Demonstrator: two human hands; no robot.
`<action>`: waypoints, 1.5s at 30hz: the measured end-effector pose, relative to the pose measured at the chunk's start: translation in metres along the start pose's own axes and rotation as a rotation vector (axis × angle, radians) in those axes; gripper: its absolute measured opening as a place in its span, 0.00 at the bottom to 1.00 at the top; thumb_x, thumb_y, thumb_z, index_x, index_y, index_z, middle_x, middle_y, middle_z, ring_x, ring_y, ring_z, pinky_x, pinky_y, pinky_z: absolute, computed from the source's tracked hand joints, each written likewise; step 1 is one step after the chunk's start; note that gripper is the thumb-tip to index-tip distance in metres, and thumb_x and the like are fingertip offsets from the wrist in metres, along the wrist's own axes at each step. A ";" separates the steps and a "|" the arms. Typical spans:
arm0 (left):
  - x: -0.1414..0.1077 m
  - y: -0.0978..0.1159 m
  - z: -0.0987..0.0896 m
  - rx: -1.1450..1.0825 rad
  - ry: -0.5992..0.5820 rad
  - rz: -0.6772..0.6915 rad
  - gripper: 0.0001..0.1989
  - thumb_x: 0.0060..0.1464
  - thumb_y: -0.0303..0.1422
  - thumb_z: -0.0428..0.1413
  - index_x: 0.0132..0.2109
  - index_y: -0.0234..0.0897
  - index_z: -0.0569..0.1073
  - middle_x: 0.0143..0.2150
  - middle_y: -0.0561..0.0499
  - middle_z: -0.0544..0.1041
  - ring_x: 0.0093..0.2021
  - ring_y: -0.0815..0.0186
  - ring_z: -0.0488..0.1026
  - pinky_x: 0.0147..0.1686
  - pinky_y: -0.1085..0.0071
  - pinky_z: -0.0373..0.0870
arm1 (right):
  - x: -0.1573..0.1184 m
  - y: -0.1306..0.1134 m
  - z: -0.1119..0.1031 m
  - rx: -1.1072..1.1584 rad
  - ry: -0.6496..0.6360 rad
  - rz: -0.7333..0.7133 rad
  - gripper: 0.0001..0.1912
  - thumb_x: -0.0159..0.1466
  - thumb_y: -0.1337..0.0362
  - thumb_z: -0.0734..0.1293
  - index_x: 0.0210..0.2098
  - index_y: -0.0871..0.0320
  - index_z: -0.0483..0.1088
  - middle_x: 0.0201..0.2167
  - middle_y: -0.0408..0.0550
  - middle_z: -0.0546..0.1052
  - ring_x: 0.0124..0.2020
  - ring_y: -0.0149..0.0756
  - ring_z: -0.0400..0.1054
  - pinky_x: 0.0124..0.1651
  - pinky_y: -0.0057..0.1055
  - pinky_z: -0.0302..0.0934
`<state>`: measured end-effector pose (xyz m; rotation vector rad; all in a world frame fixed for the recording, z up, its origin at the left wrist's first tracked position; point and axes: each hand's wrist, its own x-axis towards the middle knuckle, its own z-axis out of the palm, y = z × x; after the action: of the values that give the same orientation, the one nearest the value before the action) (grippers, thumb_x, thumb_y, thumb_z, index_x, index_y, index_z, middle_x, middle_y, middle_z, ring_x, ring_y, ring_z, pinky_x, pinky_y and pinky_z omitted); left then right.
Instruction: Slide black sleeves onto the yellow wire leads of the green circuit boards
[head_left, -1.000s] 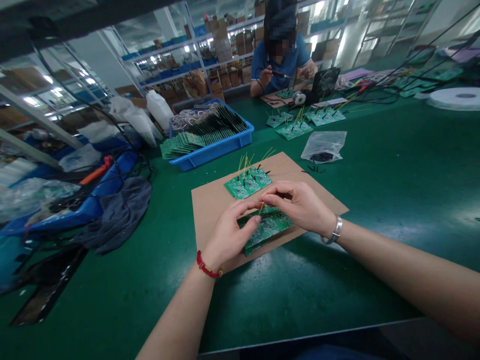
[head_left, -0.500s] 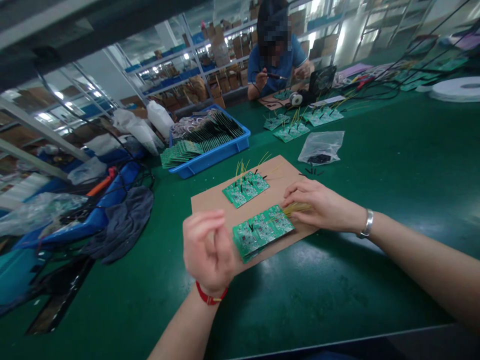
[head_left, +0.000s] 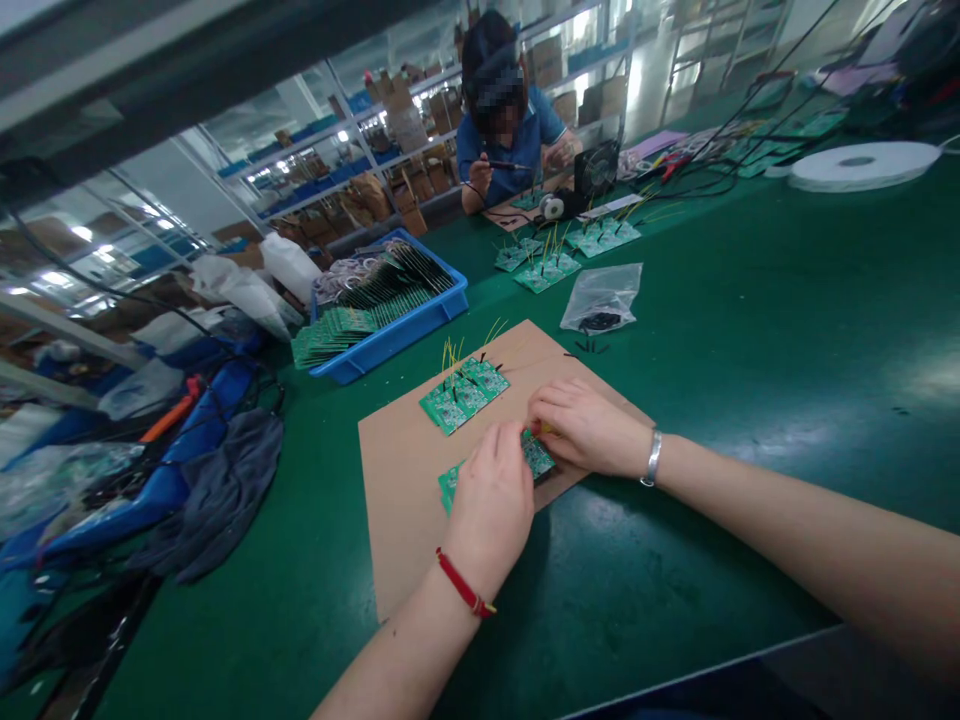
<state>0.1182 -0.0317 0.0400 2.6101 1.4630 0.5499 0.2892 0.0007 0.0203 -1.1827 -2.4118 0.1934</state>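
Note:
Both hands meet over a green circuit board (head_left: 540, 457) on a brown cardboard sheet (head_left: 397, 500). My left hand (head_left: 495, 495) covers the board's middle, its fingertips pinched together near the other hand; what they hold, if anything, is too small to tell. Just right of it, my right hand (head_left: 574, 425) is closed on yellow wires, of which only a bit shows between the fingers. Behind the hands lies a second green board (head_left: 465, 393) with yellow wires and black pieces standing up from it.
A blue tray (head_left: 405, 335) packed with boards stands back left. Behind the sheet lie a plastic bag (head_left: 602, 298) of black pieces and several wired boards (head_left: 547, 271). Across the table a person (head_left: 506, 130) holds a pen-like tool. A dark cloth (head_left: 217, 495) hangs at left.
My left hand has moved right, over the near board, to meet my right hand. The yellow wires are now mostly hidden. The view has shifted, moving the surroundings left.

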 end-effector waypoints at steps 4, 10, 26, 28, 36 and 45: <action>0.003 0.004 0.005 0.040 -0.090 -0.011 0.12 0.57 0.21 0.48 0.47 0.32 0.68 0.41 0.44 0.72 0.44 0.58 0.71 0.44 0.59 0.70 | -0.001 0.000 0.000 0.054 0.005 0.009 0.04 0.59 0.71 0.62 0.32 0.61 0.69 0.35 0.51 0.73 0.39 0.39 0.64 0.44 0.34 0.53; 0.011 0.003 0.006 0.053 -0.090 -0.042 0.08 0.58 0.24 0.49 0.41 0.34 0.72 0.38 0.46 0.72 0.41 0.58 0.71 0.42 0.61 0.69 | -0.002 0.003 -0.004 0.081 -0.024 0.038 0.05 0.60 0.71 0.61 0.34 0.61 0.68 0.34 0.50 0.75 0.38 0.39 0.66 0.45 0.35 0.53; 0.020 0.000 0.007 0.006 -0.037 -0.076 0.07 0.57 0.25 0.50 0.35 0.35 0.73 0.34 0.48 0.72 0.37 0.60 0.71 0.39 0.65 0.66 | -0.002 -0.002 -0.008 -0.116 0.066 -0.074 0.09 0.65 0.67 0.59 0.35 0.61 0.70 0.34 0.51 0.73 0.37 0.40 0.63 0.43 0.35 0.50; 0.017 -0.001 0.008 -0.019 -0.005 -0.081 0.07 0.58 0.25 0.50 0.35 0.35 0.72 0.34 0.48 0.72 0.37 0.61 0.71 0.38 0.66 0.66 | -0.003 0.000 -0.011 -0.079 0.116 -0.097 0.09 0.65 0.66 0.58 0.35 0.61 0.69 0.34 0.52 0.74 0.37 0.40 0.64 0.44 0.35 0.51; -0.004 -0.006 0.016 -0.215 0.260 -0.049 0.05 0.63 0.28 0.47 0.40 0.37 0.67 0.34 0.50 0.73 0.35 0.65 0.72 0.36 0.69 0.67 | -0.006 0.080 -0.032 -0.022 0.361 0.440 0.13 0.65 0.61 0.59 0.37 0.60 0.74 0.35 0.51 0.77 0.36 0.40 0.69 0.39 0.34 0.59; -0.013 -0.009 0.030 -0.253 0.310 0.031 0.05 0.63 0.29 0.46 0.42 0.38 0.66 0.32 0.52 0.76 0.31 0.67 0.75 0.31 0.72 0.68 | 0.022 0.115 -0.012 -0.333 0.011 0.481 0.15 0.61 0.56 0.64 0.38 0.58 0.78 0.38 0.53 0.79 0.40 0.43 0.71 0.39 0.34 0.61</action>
<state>0.1155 -0.0357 0.0067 2.4318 1.3238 1.1074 0.3656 0.0890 0.0024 -1.8996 -2.1630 -0.0752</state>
